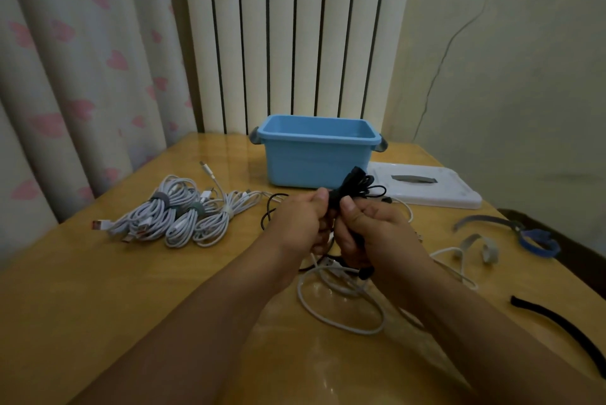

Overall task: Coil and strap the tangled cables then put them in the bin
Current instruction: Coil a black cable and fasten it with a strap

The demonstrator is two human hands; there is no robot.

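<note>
Above the middle of the worktop, a black cable is held in a bundle between both hands. The fingers of the left hand are curled round one side of the bundle, with the thumb pressed on top; the fingers of the right hand are curled round the other side, thumb likewise on top. Loops of the black cable stick up past the thumbs, and a further loop hangs out to the left of the left hand.

Behind the hands, near the far edge, a blue bin is set upright with grey handles at both ends. Its inside is seen only in part; no contents are visible in the part that shows. Just right of the bin, a white lid with a grey handle is laid flat.

Left of the hands, four white coils are grouped together on the worktop, each bound by a strap at its middle. Under and in front of the hands, a loose white cable is spread in open loops, uncoiled.

On the right side, spare straps are scattered: a grey strap, a blue strap, a pale strap curled on itself, and a long black strap nearest the front edge.
</note>
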